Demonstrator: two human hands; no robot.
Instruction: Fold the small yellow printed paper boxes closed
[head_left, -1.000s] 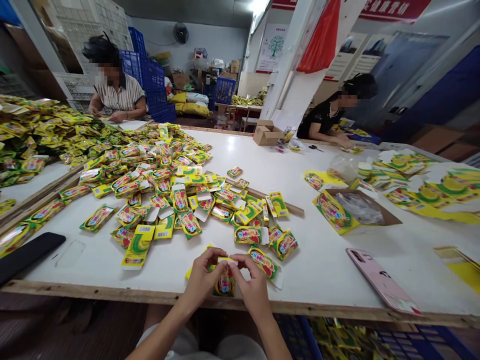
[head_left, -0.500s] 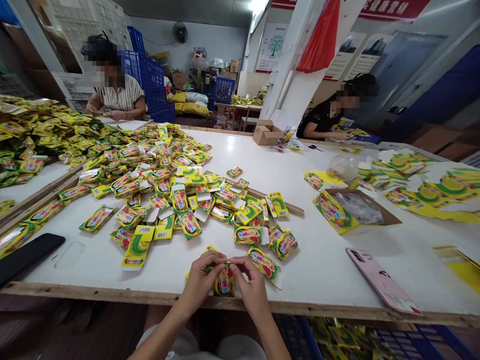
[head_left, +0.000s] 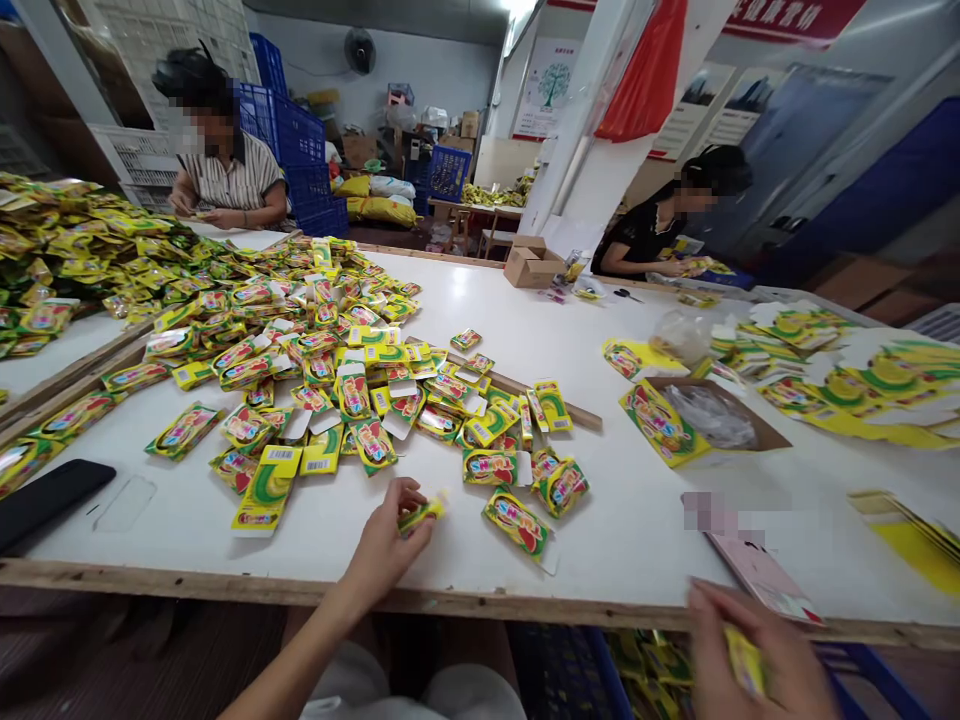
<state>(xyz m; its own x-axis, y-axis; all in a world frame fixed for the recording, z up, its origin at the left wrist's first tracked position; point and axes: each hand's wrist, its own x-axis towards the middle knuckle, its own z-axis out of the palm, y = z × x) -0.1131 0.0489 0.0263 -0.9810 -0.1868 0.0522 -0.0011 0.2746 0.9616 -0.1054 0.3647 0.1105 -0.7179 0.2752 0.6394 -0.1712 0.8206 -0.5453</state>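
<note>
Carton [head_left: 422, 516] pinched between left hand [head_left: 387, 540] fingers, left of pink phone [head_left: 766, 578]; right hand [head_left: 780, 645], blurred, grips yellow packet [head_left: 745, 660] on phone's near side.

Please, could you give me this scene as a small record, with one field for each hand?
Left hand: holds a small box above the table
Right hand: blurred, holds a yellow item near the pink phone
Left side: heaped printed boxes, black phone
Right side: open carton with clear plastic inside
Across: person in striped top, person in black top
</note>
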